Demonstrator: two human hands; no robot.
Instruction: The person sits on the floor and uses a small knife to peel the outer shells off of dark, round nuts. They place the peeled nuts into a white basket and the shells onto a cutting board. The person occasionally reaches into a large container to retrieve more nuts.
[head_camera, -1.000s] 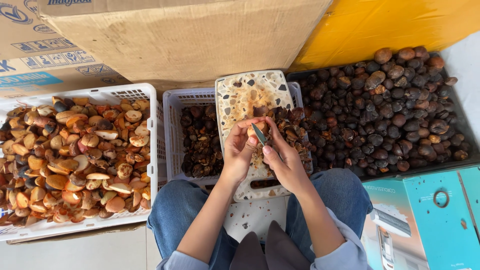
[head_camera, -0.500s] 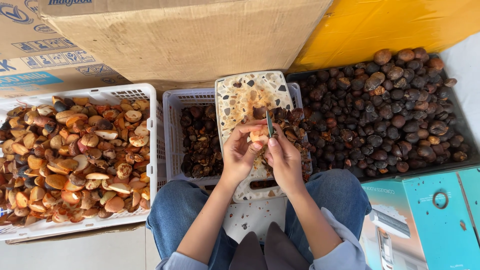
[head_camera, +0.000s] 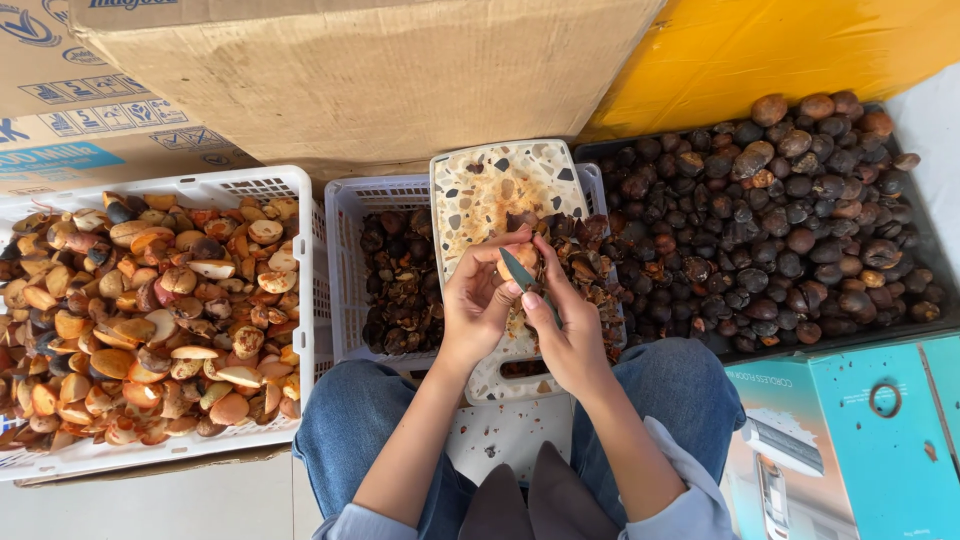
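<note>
My left hand grips a small pale peeled nut over a speckled cutting board. My right hand holds a small knife, and the blade rests against the nut. The board lies across a white basket filled with dark shell scraps. More scraps are piled on the board's right side.
A white basket of peeled, halved tan nuts stands at the left. A dark tray of unpeeled brown nuts sits at the right. Cardboard boxes stand behind, a yellow sheet at the back right, and a teal box by my right knee.
The knife has swung from upright to lying across the nut, and both hands have shifted slightly while turning the nut.
</note>
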